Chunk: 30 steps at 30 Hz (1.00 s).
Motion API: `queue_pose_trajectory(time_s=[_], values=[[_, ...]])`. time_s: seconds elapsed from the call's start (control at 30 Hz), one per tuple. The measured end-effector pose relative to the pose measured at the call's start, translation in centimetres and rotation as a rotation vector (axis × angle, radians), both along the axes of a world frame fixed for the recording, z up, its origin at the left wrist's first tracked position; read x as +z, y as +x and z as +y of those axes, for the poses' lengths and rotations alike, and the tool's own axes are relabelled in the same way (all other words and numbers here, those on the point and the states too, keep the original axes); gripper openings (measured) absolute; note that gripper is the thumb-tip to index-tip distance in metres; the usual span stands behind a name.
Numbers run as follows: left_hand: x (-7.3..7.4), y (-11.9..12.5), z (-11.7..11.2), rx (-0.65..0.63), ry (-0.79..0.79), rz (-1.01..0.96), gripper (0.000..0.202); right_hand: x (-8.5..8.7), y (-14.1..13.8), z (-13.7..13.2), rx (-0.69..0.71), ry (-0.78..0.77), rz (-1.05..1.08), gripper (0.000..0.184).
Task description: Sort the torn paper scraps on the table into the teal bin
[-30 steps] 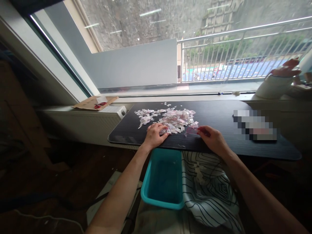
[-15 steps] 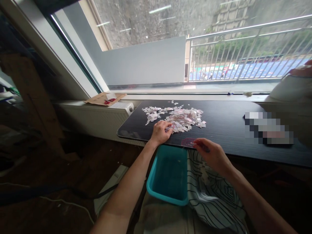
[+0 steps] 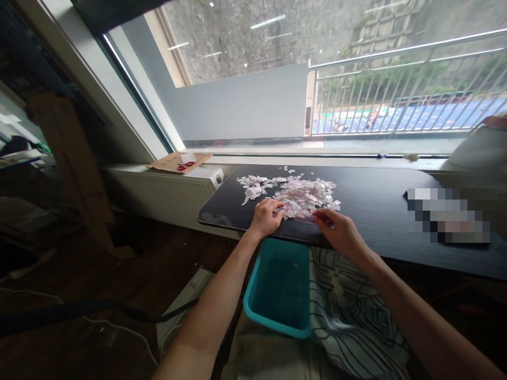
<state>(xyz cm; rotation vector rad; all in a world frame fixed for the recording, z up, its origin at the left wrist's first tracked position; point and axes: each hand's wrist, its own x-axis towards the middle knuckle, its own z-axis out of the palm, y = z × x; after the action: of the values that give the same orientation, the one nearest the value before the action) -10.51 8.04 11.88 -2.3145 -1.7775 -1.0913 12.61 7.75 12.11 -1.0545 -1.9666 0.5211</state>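
Observation:
A pile of small whitish-pink paper pieces [image 3: 307,192] is spread over the black tabletop [image 3: 368,200]. My left hand [image 3: 267,217] rests at the pile's near left edge, its fingers curled round something small that I cannot make out. In my right hand [image 3: 336,227], thumb and fingers pinch a thin, see-through pink plastic piece [image 3: 304,217] with a rounded edge. That piece lies against the near side of the pile, and its far part blends with the paper. Below the table edge, between my forearms, a teal plastic bin [image 3: 279,287] sits on my lap.
A black-and-white patterned cloth [image 3: 352,316] lies on my lap right of the bin. Red-handled scissors [image 3: 186,165] and brown cardboard [image 3: 162,162] sit on the ledge above a white radiator [image 3: 174,192]. A blurred-out object [image 3: 447,216] is on the table's right.
My right hand has moved forward from the table's near edge, bringing the pink plastic piece up to the pile. My left hand stays by the pile. The whole view has shifted slightly.

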Motion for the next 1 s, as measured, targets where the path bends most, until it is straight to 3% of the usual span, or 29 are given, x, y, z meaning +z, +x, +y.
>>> queue_pose_trajectory(time_s=[0.1, 0.4, 0.77, 1.0], values=[[0.0, -0.1, 0.0, 0.001, 0.003, -0.010, 0.019, -0.1, -0.6, 1.1, -0.004, 0.010, -0.036, 0.021], [-0.3, -0.1, 0.1, -0.006, 0.004, -0.021, 0.018, -0.6, -0.5, 0.5, 0.016, -0.027, 0.022, 0.021], [-0.2, -0.1, 0.1, -0.001, 0.000, -0.057, 0.014, 0.1, -1.1, 0.3, 0.061, -0.043, -0.037, 0.022], [-0.3, -0.3, 0.1, 0.008, -0.013, -0.123, 0.014, 0.5, -0.6, -1.6, 0.161, -0.098, -0.044, 0.019]])
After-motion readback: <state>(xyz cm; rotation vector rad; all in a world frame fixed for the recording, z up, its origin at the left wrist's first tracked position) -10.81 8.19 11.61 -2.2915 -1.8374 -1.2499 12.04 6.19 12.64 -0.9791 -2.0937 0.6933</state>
